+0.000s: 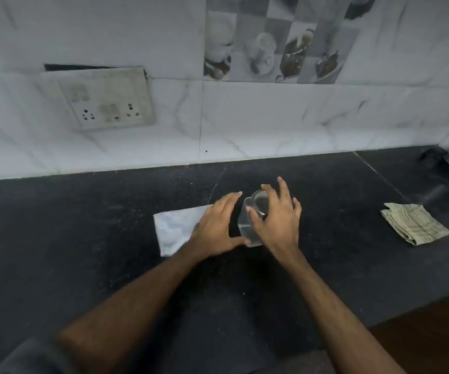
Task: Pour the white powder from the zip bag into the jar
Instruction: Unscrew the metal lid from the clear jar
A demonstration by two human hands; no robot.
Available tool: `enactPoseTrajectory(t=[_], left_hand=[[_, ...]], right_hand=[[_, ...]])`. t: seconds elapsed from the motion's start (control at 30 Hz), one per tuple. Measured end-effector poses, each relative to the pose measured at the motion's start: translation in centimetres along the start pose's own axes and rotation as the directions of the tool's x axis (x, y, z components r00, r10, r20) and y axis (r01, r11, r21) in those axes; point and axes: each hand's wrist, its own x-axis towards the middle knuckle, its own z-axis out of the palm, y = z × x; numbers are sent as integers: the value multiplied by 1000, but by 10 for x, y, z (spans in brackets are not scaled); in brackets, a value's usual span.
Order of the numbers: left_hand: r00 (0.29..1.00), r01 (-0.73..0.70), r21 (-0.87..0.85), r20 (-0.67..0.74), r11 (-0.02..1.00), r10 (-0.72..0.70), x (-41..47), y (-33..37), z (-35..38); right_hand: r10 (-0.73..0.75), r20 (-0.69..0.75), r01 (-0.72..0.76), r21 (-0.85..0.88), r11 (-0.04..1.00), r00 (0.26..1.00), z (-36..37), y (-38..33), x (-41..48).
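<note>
**Inspector:** Where does the jar stand?

**Assistant:** The clear jar (254, 220) stands at the middle of the black countertop (83, 252), tilted slightly to the left. Its mouth shows no lid. The blur prevents any reading of contents; it appears empty.

**Inspector:** The hands?

**Assistant:** The right hand (277, 220) covers the jar from the right, fingers spread over the rim and the thumb on the near wall; the hand is loosely curled on the jar, not closed tight. The left hand (215, 228) lies open and flat, its thumb touching the jar's base at the left and its fingers reaching toward the rim. It grasps nothing firmly.

**Inspector:** The zip bag?

**Assistant:** The zip bag (175, 228) lies flat just left of the jar, partly under the left hand, holding white powder. Whether it is sealed cannot be told.

**Inspector:** Anything else?

**Assistant:** A folded cloth (415, 222) lies well apart on the right. A socket plate (104, 101) is on the tiled wall.
</note>
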Motion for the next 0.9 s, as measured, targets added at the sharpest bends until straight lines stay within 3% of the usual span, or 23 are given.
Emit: enactPoseTrajectory(t=[0.23, 0.53, 0.9], left_hand=[[990, 137, -325, 87, 936, -114, 43, 19, 32], [987, 120, -455, -43, 882, -156, 26, 27, 35], [959, 148, -478, -144, 866, -244, -48, 20, 18]], right_hand=[[-13, 125, -6, 152, 988, 992, 8, 29, 12], [-43, 32, 35, 223, 974, 999, 21, 33, -5], [-103, -29, 107, 268, 957, 994, 32, -7, -55]])
